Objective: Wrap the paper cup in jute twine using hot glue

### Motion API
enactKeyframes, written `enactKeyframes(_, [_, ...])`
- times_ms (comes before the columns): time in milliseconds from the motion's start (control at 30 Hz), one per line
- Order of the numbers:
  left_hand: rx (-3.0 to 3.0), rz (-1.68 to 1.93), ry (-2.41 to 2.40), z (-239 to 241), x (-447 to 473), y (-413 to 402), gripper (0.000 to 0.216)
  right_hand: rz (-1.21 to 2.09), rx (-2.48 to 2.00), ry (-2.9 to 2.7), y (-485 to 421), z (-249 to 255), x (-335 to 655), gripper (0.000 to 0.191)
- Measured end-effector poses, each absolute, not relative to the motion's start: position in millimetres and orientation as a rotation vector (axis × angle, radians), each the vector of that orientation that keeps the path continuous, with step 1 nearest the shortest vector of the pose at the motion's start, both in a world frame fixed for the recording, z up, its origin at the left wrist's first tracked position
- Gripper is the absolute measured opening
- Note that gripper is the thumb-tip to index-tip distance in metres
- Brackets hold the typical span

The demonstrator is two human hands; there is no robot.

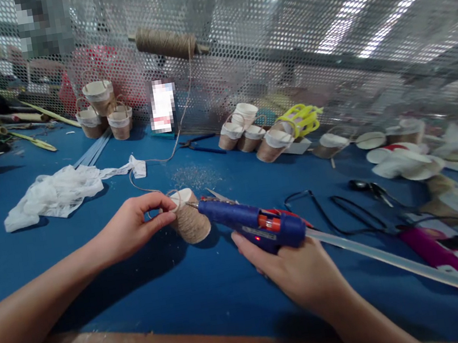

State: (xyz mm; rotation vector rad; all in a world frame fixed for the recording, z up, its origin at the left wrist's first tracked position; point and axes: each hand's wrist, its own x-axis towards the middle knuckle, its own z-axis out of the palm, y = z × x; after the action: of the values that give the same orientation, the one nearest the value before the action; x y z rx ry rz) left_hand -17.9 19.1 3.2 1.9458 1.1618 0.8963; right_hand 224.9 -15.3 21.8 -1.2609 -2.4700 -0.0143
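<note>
Gripping a glue gun (254, 225), the right hand (300, 272) noses it against a twine-wrapped cup (190, 223) pinched by the left hand (131, 226) on the worktop (187, 292).

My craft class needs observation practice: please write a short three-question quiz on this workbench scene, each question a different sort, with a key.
1. True or false: the right hand grips the glue gun.
2. What does the left hand pinch? A a hammer; B a twine-wrapped cup; C a paintbrush.
3. What colour is the table?
Key: 1 true; 2 B; 3 blue.
</note>
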Motion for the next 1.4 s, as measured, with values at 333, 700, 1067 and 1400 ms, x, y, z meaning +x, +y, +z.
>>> enactKeyframes(333, [1.950,0.883,1.136,1.6,-19.2,20.3,0.013,-0.034,-1.171,-2.569,-17.5,20.2,225.5,0.036])
enactKeyframes(700, [1.957,0.877,1.133,1.8,-20.4,19.1,0.014,-0.198,-1.185,-2.621,-14.7,15.8,232.2,0.040])
enactKeyframes(1067, [1.957,0.864,1.124,3.3,-19.9,19.3,0.015,0.022,-1.291,-2.418,-12.6,7.1,231.6,0.034])
enactKeyframes(1400, [1.952,0.874,1.131,1.6,-21.2,18.6,0.015,-0.235,-1.088,-2.631,-20.2,19.7,223.1,0.038])
